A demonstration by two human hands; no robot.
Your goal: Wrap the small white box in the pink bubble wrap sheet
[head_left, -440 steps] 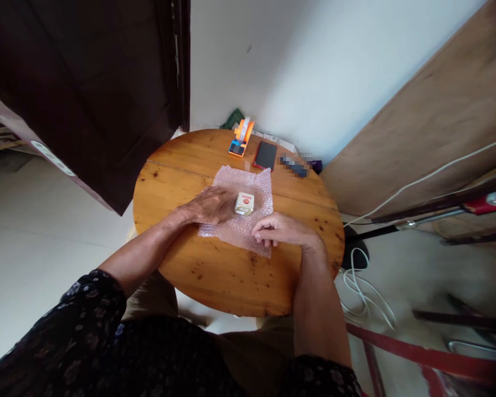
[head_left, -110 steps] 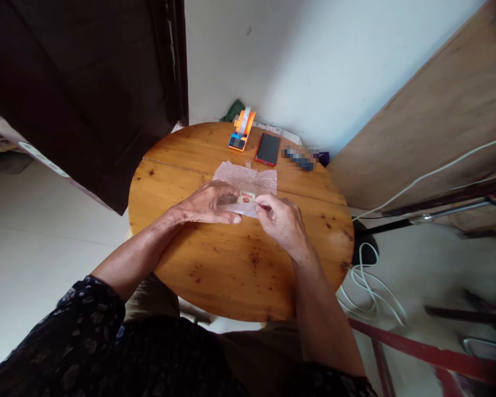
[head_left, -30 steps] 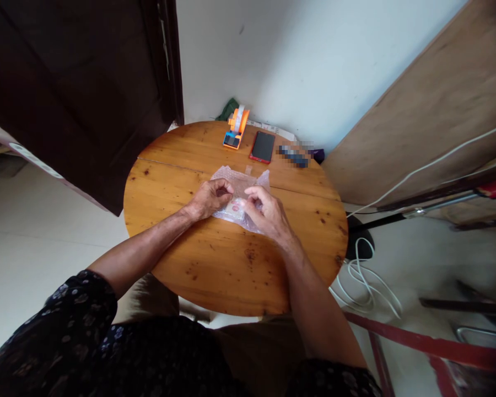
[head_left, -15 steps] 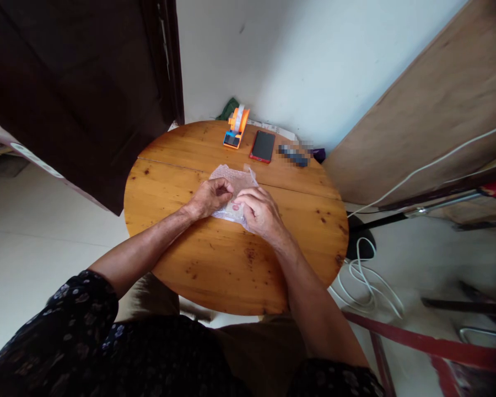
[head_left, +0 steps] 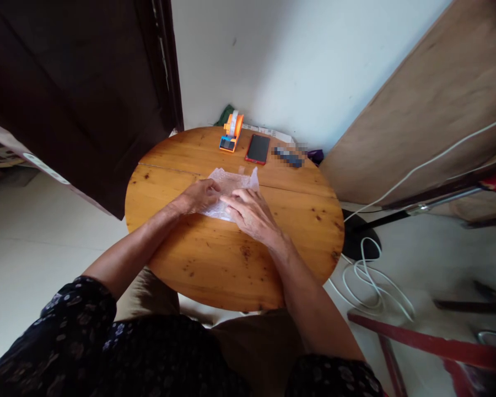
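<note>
A sheet of clear bubble wrap [head_left: 231, 181], folded into a flat packet, lies near the middle of the round wooden table [head_left: 215, 259]. What is inside the packet cannot be made out now. At its left edge, my left hand [head_left: 199, 196] curls its fingers round the wrap, the fingertips partly hidden. My right hand [head_left: 252, 212] rests over the right side of the packet, its fingers stretched out to the left across the plastic. One corner of the wrap sticks up behind that hand.
Towards the wall stand an orange tape dispenser [head_left: 231, 132], a red-edged phone [head_left: 258, 149] and a dark, blurred-out object [head_left: 288, 157]. A small clear strip lies behind the packet. White cable [head_left: 366, 275] coils on the floor at right, near a red wooden frame [head_left: 421, 336].
My right hand has gone from bent, pinching fingers to stretched ones over the wrap. My left hand has shifted left along the packet, and the reddish spot on it is now covered.
</note>
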